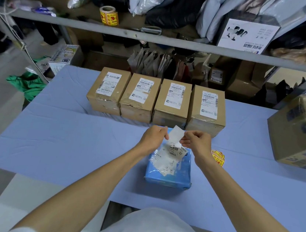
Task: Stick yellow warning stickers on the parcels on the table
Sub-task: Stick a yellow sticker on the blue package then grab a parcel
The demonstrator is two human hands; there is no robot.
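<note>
My left hand (153, 137) and my right hand (196, 143) each held one side of a small white slip (175, 135). The grip of both was pinching it between thumb and fingertips, just above the blue parcel (168, 173) on the counter (58, 139). The yellow warning stickers (218, 157) lay on the counter just beside my right wrist. Four brown parcels (140, 97) stood in a row behind the blue one.

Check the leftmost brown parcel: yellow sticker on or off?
Off. The leftmost brown parcel shows only a white shipping label on top, nothing yellow on its visible faces.
</note>
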